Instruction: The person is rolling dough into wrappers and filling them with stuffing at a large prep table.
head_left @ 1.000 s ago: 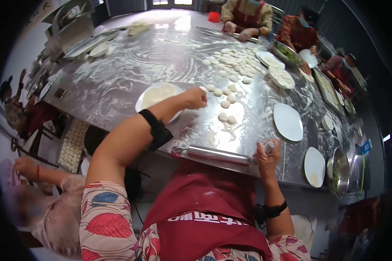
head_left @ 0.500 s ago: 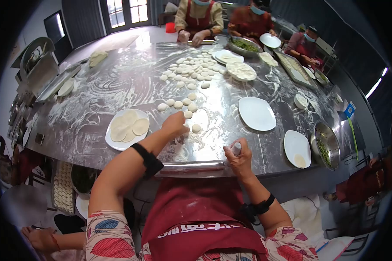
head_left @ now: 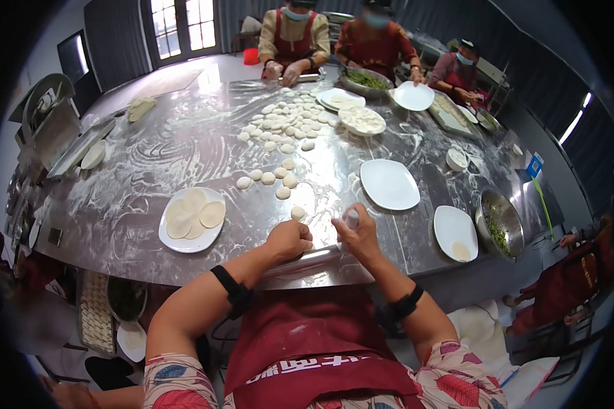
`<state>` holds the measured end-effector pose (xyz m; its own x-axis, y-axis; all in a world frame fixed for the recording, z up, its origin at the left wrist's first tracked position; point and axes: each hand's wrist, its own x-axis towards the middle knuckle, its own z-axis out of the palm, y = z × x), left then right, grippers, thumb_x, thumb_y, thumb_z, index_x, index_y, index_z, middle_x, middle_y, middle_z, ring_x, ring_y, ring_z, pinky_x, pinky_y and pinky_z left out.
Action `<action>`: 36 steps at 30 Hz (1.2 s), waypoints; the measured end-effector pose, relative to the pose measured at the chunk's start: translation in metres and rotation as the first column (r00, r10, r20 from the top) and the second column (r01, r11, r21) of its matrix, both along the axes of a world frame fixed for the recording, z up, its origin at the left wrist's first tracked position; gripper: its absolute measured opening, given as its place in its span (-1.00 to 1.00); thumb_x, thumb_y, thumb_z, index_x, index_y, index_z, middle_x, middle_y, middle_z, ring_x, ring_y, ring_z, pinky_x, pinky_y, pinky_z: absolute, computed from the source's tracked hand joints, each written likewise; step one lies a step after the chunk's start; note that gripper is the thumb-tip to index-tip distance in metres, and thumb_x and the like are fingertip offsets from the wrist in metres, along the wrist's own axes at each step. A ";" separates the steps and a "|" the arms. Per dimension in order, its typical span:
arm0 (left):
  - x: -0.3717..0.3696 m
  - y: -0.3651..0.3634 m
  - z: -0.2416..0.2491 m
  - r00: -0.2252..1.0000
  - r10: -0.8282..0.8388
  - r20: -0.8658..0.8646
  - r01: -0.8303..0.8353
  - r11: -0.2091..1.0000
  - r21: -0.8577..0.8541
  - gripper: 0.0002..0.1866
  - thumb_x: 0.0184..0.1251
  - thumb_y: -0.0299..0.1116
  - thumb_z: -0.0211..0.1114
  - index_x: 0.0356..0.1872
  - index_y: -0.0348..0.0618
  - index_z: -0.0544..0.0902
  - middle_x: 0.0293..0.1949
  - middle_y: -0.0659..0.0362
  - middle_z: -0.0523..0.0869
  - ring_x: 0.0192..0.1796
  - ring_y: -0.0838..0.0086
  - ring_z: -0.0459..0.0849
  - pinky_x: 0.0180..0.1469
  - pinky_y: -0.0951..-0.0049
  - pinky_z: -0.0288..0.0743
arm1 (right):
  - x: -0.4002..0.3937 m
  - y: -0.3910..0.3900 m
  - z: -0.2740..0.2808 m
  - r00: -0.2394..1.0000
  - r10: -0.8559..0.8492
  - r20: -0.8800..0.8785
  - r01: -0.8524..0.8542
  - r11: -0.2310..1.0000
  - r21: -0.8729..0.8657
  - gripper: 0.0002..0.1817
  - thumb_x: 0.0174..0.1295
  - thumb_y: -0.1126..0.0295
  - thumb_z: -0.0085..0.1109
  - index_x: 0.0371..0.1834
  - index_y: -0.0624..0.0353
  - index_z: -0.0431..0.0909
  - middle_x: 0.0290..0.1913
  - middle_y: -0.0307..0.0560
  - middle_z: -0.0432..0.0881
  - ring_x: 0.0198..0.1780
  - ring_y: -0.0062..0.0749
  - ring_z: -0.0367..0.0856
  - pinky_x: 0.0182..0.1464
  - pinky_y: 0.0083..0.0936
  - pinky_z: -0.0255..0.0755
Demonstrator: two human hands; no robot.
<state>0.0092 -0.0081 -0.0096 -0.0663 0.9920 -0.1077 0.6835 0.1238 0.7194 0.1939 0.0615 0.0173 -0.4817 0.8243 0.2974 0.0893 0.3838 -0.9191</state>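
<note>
My right hand [head_left: 360, 235] is wrapped round a small rolling pin [head_left: 352, 218], whose pale end sticks up from the fist. Left of it, my left hand [head_left: 290, 240] is closed low over the floury steel table near its front edge. Its fingers hide whatever may be in them. Just beyond its knuckles lies a round dough piece [head_left: 297, 213], with a loose group of dough pieces [head_left: 268, 178] farther off. To the left, a white plate [head_left: 165, 238] bears several flat round dough wrappers [head_left: 194, 211].
Many dough pieces [head_left: 286, 123] cover the table's far middle. At right stand a white plate [head_left: 389, 184], another plate [head_left: 450, 228] with one wrapper, and a metal bowl [head_left: 516, 232] of green filling. Several co-workers in red aprons stand across the table.
My left hand has drawn back from the dough group towards the table's front edge, nearer my right hand. The rolling pin stays in my right hand. A co-worker's white plate has shifted.
</note>
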 end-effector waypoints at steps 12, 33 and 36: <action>-0.015 -0.011 -0.010 0.991 0.134 0.021 -0.134 0.991 -0.002 -0.85 0.00 -0.35 0.25 -0.48 -0.22 0.64 -0.50 0.05 0.68 -0.39 0.31 0.66 -0.27 0.35 0.48 | 0.020 -0.019 -0.010 1.000 -0.030 0.002 0.030 1.000 0.006 -0.74 0.15 0.40 0.25 -0.38 0.19 0.30 -0.61 -0.17 0.51 -0.62 -0.58 0.50 -0.60 -0.60 0.34; -0.016 0.009 -0.002 0.982 -0.165 -0.089 0.164 0.986 -0.014 -0.81 0.08 -0.30 0.27 -0.32 -0.15 0.67 -0.34 0.00 0.70 -0.22 0.15 0.66 -0.15 0.27 0.50 | -0.016 0.020 -0.018 0.989 -0.127 0.072 0.114 0.980 0.162 -0.69 0.11 0.35 0.27 -0.30 0.24 0.31 -0.65 -0.03 0.52 -0.63 -0.38 0.53 -0.57 -0.43 0.38; -0.021 -0.004 0.003 0.989 -0.149 0.006 0.149 0.989 -0.018 -0.82 0.04 -0.35 0.28 -0.34 -0.21 0.65 -0.35 -0.01 0.69 -0.25 0.16 0.66 -0.16 0.29 0.49 | 0.019 -0.013 -0.016 0.994 -0.085 0.068 0.078 0.992 0.104 -0.68 0.11 0.36 0.28 -0.29 0.23 0.30 -0.62 -0.05 0.56 -0.61 -0.41 0.58 -0.56 -0.48 0.43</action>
<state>-0.0114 -0.0117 -0.0066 0.0823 0.9886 -0.1258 0.6923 0.0341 0.7208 0.2125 0.0488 0.0017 -0.4375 0.8292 0.3479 0.1883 0.4628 -0.8662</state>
